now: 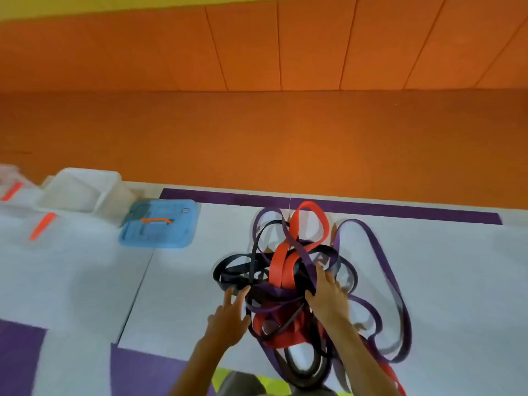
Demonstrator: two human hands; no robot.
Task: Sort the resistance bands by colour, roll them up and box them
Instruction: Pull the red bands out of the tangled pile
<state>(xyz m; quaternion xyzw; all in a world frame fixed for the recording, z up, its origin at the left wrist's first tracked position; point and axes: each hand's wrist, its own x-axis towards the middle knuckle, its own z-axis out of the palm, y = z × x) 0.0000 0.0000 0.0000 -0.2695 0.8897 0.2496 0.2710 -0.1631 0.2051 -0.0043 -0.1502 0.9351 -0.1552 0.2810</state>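
A tangled heap of resistance bands (288, 270) lies on the pale floor mat in front of me: red, purple and black loops all wound through each other. A long purple loop (383, 270) trails out to the right, and a red loop (310, 218) stands up at the back. My left hand (228, 318) reaches to the heap's left side with fingers spread, touching black and purple bands. My right hand (328, 295) lies on top of the heap, fingers pressed into the purple and black bands.
A clear plastic box (83, 192) stands at the far left by a blue lid with an orange handle (160, 224). Orange strips (41, 225) lie farther left. An orange padded wall rises behind the mat. Purple mat tiles (20, 358) border the pale ones.
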